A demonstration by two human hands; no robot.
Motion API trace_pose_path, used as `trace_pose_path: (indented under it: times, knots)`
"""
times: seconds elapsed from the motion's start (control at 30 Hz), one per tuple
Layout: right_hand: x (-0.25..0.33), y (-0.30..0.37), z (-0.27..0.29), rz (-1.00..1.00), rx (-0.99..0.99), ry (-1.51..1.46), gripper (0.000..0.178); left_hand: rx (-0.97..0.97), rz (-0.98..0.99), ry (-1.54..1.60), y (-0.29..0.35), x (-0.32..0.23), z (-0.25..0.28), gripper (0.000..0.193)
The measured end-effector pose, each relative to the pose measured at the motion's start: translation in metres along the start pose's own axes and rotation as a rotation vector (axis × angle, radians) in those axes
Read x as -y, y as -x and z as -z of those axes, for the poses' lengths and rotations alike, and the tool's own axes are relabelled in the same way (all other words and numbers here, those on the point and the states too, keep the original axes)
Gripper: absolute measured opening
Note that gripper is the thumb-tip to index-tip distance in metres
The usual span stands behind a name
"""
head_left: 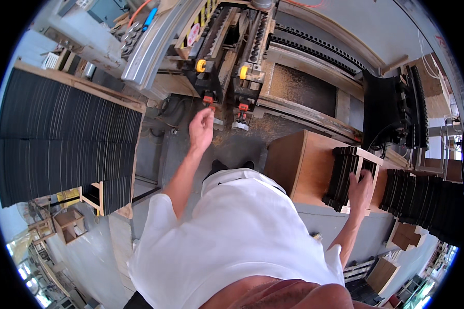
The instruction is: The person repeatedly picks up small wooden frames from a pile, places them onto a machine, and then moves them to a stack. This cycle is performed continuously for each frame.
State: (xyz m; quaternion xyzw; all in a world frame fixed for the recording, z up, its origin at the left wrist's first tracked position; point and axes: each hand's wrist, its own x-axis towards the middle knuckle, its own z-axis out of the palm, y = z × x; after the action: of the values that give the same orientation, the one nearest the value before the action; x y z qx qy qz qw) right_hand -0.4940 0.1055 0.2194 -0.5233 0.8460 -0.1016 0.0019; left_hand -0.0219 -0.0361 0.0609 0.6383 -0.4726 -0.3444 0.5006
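My left hand (pixel 201 130) reaches forward to a machine, its fingers curled together beside a red clamp-like part (pixel 208 99). Whether anything sits between those fingertips is too small to tell. Out to my right, my right hand (pixel 361 189) bends its fingers over a small rectangular wooden frame (pixel 370 156) with pale edges, the outermost of a row of black-faced frames (pixel 340 175). That row rests on a brown wooden box (pixel 314 162). A second red part (pixel 243 107) is on the machine, right of my left hand.
A tall stack of black-faced pieces (pixel 67 134) stands at the left. More black frames (pixel 423 203) lie at the far right. Machine rails with yellow knobs (pixel 243 72) run away ahead of me. Sawdust (pixel 299 85) covers the machine bed. A small open wooden box (pixel 69 225) sits lower left.
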Motion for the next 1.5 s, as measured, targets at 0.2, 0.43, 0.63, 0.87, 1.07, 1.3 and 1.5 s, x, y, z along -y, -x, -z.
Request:
trace_pose_path:
  times: [0.2, 0.43, 0.63, 0.87, 1.07, 1.3, 1.5]
  knots:
    - [-0.017, 0.023, -0.029, -0.261, -0.022, -0.229, 0.026, 0.058, -0.123, 0.086, -0.129, -0.025, -0.061, 0.027]
    - [-0.03, 0.016, -0.035, -0.333, -0.278, -0.436, 0.022, 0.118, 0.181, 0.449, -0.279, -0.079, -0.14, 0.032]
    - [0.021, -0.008, 0.003, -0.374, -0.334, -0.52, 0.021, 0.197, 0.408, 0.49, -0.417, -0.077, -0.199, 0.062]
    - [0.124, -0.065, 0.011, -0.169, -0.182, -0.583, 0.023, 0.04, 0.482, 0.837, -0.516, -0.056, -0.231, 0.046]
    - [0.193, -0.142, -0.014, 0.078, -0.039, -0.538, 0.031, -0.011, 0.512, 0.936, -0.476, -0.048, -0.224, 0.044]
    - [0.319, -0.241, -0.062, 0.621, 0.014, -0.594, 0.02, 0.087, 0.517, 0.949, -0.336, -0.05, -0.163, 0.032]
    - [0.423, -0.277, -0.113, 0.983, 0.042, -0.543, 0.016, 0.311, 0.41, 1.08, -0.278, -0.059, -0.124, 0.023]
